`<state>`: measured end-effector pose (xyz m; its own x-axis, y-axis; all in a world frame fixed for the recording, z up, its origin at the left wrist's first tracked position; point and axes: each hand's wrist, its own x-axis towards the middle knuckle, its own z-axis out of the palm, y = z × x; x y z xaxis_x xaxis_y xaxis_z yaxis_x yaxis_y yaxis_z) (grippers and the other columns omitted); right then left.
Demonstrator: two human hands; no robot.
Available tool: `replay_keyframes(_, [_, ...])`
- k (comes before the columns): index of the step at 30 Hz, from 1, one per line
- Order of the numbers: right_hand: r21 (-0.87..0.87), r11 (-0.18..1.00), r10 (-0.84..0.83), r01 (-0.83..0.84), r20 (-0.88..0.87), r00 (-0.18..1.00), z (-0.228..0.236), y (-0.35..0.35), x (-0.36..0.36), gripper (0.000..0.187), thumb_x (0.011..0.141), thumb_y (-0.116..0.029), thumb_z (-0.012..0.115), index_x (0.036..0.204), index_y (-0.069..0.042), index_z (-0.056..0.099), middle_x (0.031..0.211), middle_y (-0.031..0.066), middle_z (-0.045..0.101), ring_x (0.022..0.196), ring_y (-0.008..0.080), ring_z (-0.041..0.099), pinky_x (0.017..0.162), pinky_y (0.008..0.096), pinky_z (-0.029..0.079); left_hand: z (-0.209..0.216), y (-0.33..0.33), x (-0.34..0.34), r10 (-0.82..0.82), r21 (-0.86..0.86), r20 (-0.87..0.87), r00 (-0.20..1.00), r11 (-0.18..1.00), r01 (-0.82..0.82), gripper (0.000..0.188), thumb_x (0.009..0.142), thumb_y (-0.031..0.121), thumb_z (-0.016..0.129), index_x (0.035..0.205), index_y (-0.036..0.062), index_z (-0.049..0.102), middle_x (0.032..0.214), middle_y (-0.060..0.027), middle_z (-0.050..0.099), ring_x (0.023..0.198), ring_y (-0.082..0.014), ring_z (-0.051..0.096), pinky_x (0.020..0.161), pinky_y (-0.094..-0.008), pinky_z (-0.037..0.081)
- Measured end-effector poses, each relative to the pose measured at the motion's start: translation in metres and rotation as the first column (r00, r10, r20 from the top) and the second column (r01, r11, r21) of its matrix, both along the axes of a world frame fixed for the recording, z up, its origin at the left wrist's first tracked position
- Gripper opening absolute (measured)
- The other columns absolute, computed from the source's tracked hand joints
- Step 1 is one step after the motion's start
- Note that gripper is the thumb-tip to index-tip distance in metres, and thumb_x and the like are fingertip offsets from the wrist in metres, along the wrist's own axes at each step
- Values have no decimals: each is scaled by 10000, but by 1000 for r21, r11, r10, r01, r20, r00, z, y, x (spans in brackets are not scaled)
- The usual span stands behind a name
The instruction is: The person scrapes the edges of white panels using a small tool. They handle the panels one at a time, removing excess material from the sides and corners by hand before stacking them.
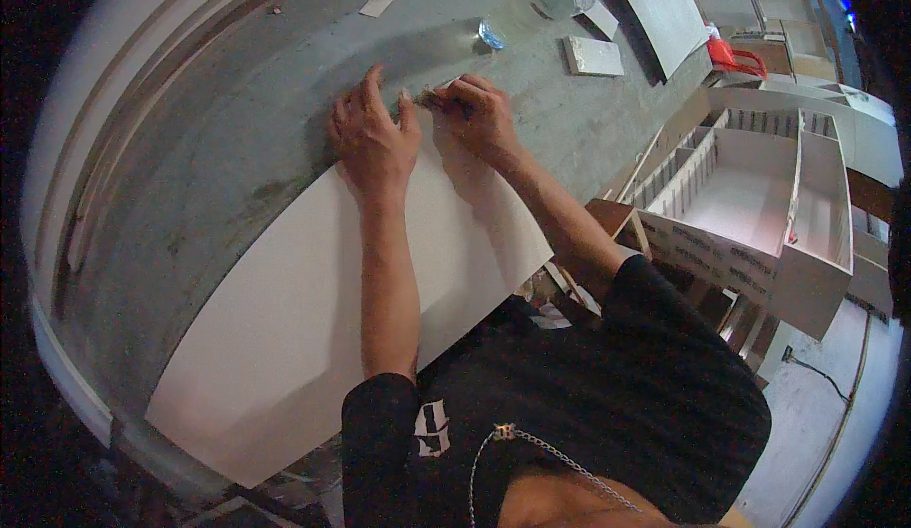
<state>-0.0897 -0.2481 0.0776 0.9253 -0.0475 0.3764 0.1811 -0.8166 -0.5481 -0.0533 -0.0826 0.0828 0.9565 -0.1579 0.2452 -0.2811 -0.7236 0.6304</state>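
Observation:
A long white panel (275,319) lies across the grey worktop (218,167), its near end close to my body. At its far end my left hand (373,134) rests, fingers apart and pointing away, with nothing seen in its grasp. Just to the right, my right hand (477,118) is closed in a pinch at the panel's far edge. Something small and light-coloured shows at its fingertips, too small to name. My left forearm runs over the panel, hiding part of it, and the right one passes along its right side.
A clear plastic bottle (541,1) with a blue cap lies on its side beyond my hands. Near it are a small white block (594,56) and a white sheet (655,11). A paper scrap (377,2) lies far left. White open compartment boxes (735,182) stand at right.

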Motion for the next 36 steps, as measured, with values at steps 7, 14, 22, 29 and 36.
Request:
replay_keyframes(7, [275,884,-320,378,-236,918,23,-72,-38,143,860,-146,698,886,-7,672,790,87,711,709,127,663,643,284,508,-10,2,2,6,-6,46,999,1000,-5,436,893,303,586,1275,107,507,1176,-118,622,1130,-326,533,990,-476,374])
replay_keyframes(14, [361,853,-245,376,-359,901,44,-24,-69,124,873,-98,664,970,-43,717,800,96,696,701,160,667,661,314,527,-2,0,1,-1,-10,0,1000,1000,1,425,905,313,578,1276,119,508,1210,-104,618,1163,-331,517,990,-482,381])
replay_keyframes(22, [78,995,-28,56,-317,948,33,-22,-68,197,825,-106,710,1014,-51,721,820,98,631,706,218,631,651,318,497,-2,2,3,4,9,-11,1000,1000,-4,429,882,302,600,1267,130,520,1163,-83,622,1117,-325,530,956,-483,395])
replay_keyframes(29, [197,975,-71,101,-155,985,15,-9,6,100,773,-61,760,798,-20,673,751,89,581,692,193,616,620,317,490,2,0,0,-3,39,35,999,999,1,414,882,304,598,1248,120,535,1146,-90,624,1094,-323,539,945,-484,397])
replay_keyframes(36, [235,970,-40,70,-131,991,-2,-11,-6,129,766,-12,740,758,-3,611,719,79,533,674,188,562,635,299,474,2,2,1,28,40,8,1000,999,-28,410,888,306,591,1247,115,536,1176,-99,623,1132,-323,531,982,-493,369])
